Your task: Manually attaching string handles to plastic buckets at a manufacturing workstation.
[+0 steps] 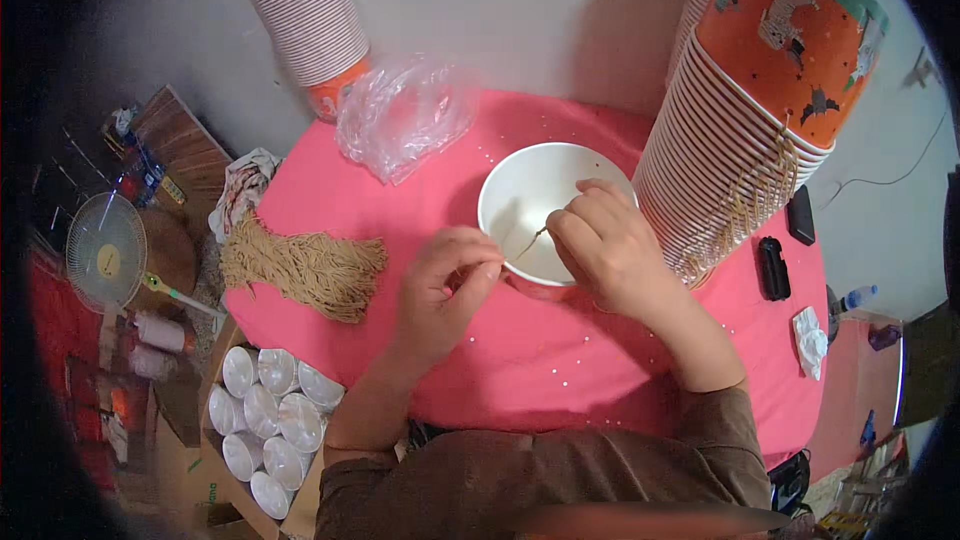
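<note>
A white-lined paper bucket (510, 190) stands upright on the table in front of me, its mouth facing up. Over its near rim runs a short tan cord (533, 243). My right hand (610, 245) pinches the cord's upper end above the bucket's opening. At the cord's lower end, just outside the rim, my left hand (450, 285) is closed with thumb and forefinger together on it. To the left lies a thick bundle of tan cords (305, 268).
A tall leaning stack of nested paper buckets (700, 160) with cord handles rises at the right. Another stack (305, 15) and a clear plastic bag (405, 120) are at the back left. A carton of white cups (265, 415), a fan (106, 255), a black case (773, 268) and crumpled tissue (810, 343) surround me.
</note>
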Demonstrator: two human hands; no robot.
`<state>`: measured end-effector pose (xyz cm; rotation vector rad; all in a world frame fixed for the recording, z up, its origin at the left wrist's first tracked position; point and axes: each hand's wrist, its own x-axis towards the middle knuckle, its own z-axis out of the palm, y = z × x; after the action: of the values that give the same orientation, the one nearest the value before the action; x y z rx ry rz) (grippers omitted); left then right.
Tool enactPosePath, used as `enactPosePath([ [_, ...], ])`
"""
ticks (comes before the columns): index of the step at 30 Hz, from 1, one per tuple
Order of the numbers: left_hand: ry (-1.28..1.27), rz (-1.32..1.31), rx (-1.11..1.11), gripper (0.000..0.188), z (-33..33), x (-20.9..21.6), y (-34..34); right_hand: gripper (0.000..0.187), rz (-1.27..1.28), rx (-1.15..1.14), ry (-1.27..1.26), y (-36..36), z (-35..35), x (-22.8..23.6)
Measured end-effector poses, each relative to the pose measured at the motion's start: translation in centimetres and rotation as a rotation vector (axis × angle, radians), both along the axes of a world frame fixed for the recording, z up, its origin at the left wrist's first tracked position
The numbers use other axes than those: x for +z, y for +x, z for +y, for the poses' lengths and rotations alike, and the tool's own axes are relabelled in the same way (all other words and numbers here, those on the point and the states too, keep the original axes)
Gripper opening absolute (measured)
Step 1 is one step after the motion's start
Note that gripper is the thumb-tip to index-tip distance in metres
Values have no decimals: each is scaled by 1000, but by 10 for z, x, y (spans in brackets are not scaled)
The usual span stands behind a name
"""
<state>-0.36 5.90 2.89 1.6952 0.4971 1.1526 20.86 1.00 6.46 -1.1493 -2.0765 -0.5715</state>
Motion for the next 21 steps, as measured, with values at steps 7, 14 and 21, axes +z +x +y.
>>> enactPosePath([
  [7,449,201,229,19,-2,16,17,21,-7,90,-19,-11,-10,8],
  [14,342,123,162,17,-1,12,17,20,17,144,-49,-8,-9,6],
  [21,511,214,227,15,2,7,13,16,-28,104,-14,7,-14,23],
])
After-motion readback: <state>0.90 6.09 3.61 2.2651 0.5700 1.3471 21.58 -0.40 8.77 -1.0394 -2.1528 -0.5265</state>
